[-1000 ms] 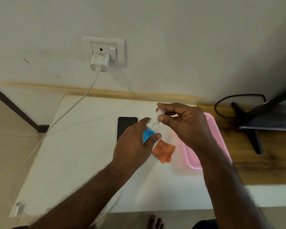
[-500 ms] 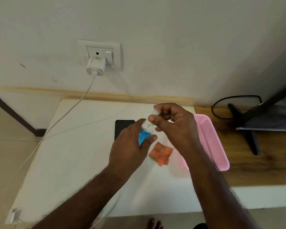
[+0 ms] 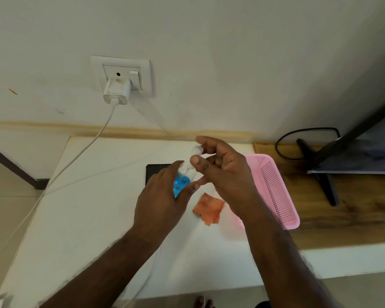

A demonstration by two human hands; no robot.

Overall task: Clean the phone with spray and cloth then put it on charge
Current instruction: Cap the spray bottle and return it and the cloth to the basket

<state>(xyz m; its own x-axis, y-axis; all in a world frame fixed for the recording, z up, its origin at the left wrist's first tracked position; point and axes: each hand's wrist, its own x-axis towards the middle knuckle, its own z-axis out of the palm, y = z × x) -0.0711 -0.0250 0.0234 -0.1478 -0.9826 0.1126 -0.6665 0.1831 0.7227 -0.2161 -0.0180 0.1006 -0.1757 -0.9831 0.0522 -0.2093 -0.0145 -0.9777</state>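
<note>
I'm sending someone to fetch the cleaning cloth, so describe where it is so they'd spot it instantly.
Find the white table below the wall socket. Near its right side, just left of the pink perforated basket, lies the cloth. It is a small, crumpled orange rag, the only orange thing on the white top.

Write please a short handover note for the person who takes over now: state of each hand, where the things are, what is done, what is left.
Left hand grips the spray bottle of blue liquid above the table.
Right hand pinches the bottle's clear cap at the top.
Phone lies flat on the table behind the left hand, not plugged in.
Orange cloth lies beside the pink basket.
Charger sits in the wall socket; its cable hangs off the table's left edge.
Done: bottle picked up.
Left: spray, wipe, plug in.
</note>
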